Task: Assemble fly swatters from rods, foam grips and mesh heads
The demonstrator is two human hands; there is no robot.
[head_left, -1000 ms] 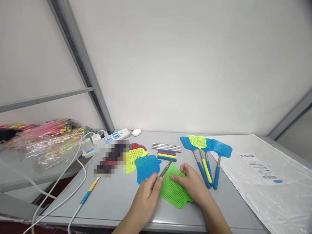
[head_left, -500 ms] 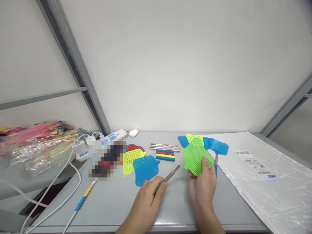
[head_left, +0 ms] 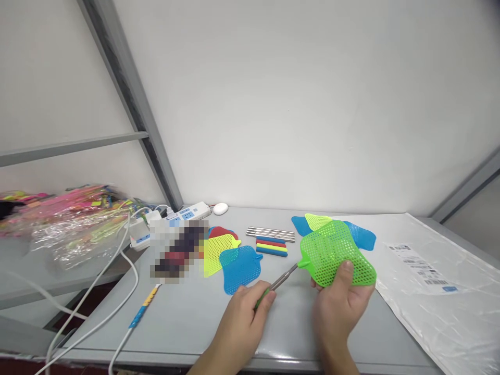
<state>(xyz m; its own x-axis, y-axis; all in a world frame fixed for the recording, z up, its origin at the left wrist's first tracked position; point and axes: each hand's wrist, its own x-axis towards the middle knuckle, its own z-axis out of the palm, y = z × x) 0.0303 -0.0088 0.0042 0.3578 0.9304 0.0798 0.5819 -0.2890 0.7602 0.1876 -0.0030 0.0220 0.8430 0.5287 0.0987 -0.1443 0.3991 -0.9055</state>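
My left hand (head_left: 242, 320) is closed around the green grip of a telescopic metal rod (head_left: 284, 276), which points up to the right. In my right hand (head_left: 339, 307) is a bright green perforated fly swatter head (head_left: 332, 250), pinched by its lower edge with the thumb on top. The rod's tip meets the short neck of this head; how deep it sits inside cannot be made out. To the left lie a blue swatter head (head_left: 241, 270) and a yellow one (head_left: 219, 251), with a red one (head_left: 221, 233) partly underneath.
Metal rods (head_left: 270, 234) and several coloured grips (head_left: 271, 249) lie mid-table. Behind my right hand are blue swatter heads (head_left: 364, 237) and a yellow one (head_left: 317, 222). A power strip (head_left: 191, 212), white cables (head_left: 133, 271) and bagged items (head_left: 78, 224) are left; white plastic packaging (head_left: 441, 302) is right.
The green swatter head has turned and its neck has come to the rod's tip, where a gap showed before. The blue grip seen beside my right hand is now hidden. The view has shifted slightly.
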